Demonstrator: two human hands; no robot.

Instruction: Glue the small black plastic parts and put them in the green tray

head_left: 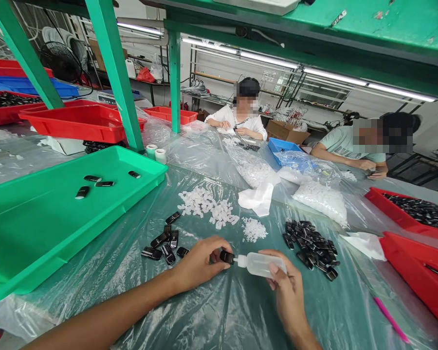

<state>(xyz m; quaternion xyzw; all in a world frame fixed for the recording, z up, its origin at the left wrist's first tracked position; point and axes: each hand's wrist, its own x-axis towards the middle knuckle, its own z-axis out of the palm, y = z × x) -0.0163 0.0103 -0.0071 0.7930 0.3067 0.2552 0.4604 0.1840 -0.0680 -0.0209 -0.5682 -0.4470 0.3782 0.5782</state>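
Between thumb and fingers, my left hand (200, 262) pinches a small black plastic case (227, 257). My right hand (286, 282) is wrapped round a translucent squeeze bottle (261, 265), held on its side with the nozzle pointing left. The nozzle tip meets the right end of the case; whether it touches or goes inside I cannot tell. Left of my left hand lie several similar black cases (168, 253). A larger heap of black cases (310, 245) sits right of the bottle. Beyond my hands are piles of white pieces (197, 200) and smaller white bits (254, 229).
At left stands a green tray (131, 204) with several black cases inside. Red trays (416, 262) line the right side, near a pink stick (390, 320). Bags of white pieces (321, 199) lie farther back. Two people work across the table. Green posts (115, 73) rise at left.
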